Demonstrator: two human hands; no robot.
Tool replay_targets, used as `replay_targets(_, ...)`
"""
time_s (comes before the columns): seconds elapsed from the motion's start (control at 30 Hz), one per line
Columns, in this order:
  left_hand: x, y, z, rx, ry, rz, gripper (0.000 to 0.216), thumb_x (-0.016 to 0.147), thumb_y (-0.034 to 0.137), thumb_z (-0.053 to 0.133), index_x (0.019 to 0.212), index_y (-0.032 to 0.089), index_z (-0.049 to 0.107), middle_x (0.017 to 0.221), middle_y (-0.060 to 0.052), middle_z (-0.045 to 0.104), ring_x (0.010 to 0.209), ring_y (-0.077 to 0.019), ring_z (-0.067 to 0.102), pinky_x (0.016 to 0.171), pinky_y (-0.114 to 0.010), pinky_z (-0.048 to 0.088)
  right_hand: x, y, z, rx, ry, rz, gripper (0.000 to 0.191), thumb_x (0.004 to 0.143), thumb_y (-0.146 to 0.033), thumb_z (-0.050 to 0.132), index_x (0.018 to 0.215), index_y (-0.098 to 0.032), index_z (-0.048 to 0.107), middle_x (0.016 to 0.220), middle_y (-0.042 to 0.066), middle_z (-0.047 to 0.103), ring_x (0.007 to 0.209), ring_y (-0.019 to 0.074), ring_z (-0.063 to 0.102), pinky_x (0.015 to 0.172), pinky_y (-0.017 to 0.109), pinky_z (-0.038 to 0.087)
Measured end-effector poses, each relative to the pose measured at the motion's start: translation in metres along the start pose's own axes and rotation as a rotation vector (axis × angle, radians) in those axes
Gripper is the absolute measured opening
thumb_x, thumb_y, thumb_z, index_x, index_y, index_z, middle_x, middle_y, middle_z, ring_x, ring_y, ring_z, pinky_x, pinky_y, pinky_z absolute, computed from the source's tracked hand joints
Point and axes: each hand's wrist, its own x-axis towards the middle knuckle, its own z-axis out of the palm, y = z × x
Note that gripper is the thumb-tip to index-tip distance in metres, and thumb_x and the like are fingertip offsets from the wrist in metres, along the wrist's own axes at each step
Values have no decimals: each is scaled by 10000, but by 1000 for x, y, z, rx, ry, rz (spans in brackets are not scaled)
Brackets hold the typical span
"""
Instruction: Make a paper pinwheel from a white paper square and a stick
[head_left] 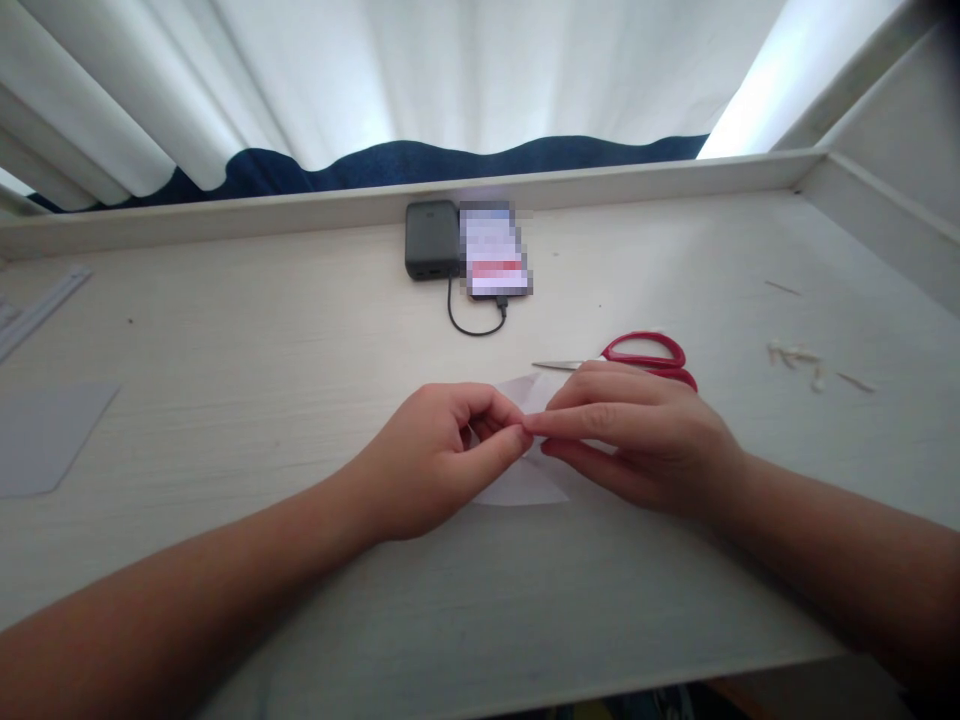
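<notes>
Near the middle of the desk, my left hand (450,450) is closed in a pinch, thumb against index finger, at a thin white piece of paper (525,487). The paper spreads out below and behind the fingers, with creases running towards the pinch; its middle is hidden. From the right, my right hand (637,430) reaches in with its index fingertip touching the left fingertips. Its thumb is a little apart from the index finger, over the paper. Just behind the right hand lie scissors (645,350) with red handles, blades pointing left, partly covered by that hand.
A dark power bank (432,240) is cabled to a lit phone (495,250) at the back. Small pale bits (795,355) and thin sticks are scattered at right. At left lie a white sheet (49,435) and a clear plastic bag (45,310). A raised ledge (300,210) borders the desk.
</notes>
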Motion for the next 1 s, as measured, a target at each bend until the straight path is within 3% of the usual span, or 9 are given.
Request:
replay_targets(0.1, 1, 0, 0, -28, 2, -4, 195, 852, 353, 573, 850, 183, 668, 744, -3, 666, 652, -128, 573, 567, -242, 454, -1, 0, -1, -42, 29, -3, 323, 811, -89, 647, 1130, -143, 652, 908, 80, 675, 821, 153, 603, 718, 280, 510)
replay_targets(0.23, 0, 3, -2, 6, -10, -3, 190, 857, 348, 564, 872, 194, 674, 754, 1, 668, 653, -125, 566, 569, -243, 449, 0, -3, -1, -53, 55, -1, 205, 804, -95, 655, 999, -156, 656, 878, 60, 686, 799, 154, 615, 719, 293, 508)
replay_targets(0.47, -3, 8, -1, 180, 49, 142, 74, 779, 214, 621, 825, 182, 669, 779, 20, 658, 700, -102, 552, 636, -221, 437, 2, -3, 2, 4, 46, 38, 82, 819, -135, 641, 863, -193, 602, 806, 40, 680, 745, 162, 602, 692, 327, 500)
replay_targets(0.77, -1, 7, -4, 151, -30, 54, 143, 838, 287, 575, 836, 180, 671, 747, 14, 654, 664, -103, 556, 613, -222, 439, 2, -2, 1, 39, -7, 2, 188, 800, -80, 643, 981, -126, 662, 875, 79, 672, 814, 156, 595, 724, 299, 504)
replay_targets(1.0, -2, 3, -1, 211, 16, 149, 96, 812, 249, 596, 819, 181, 663, 770, 6, 651, 699, -115, 569, 645, -237, 454, 2, -2, 1, 83, -1, 55, 161, 810, -102, 635, 959, -152, 672, 859, 62, 664, 815, 157, 594, 719, 305, 509)
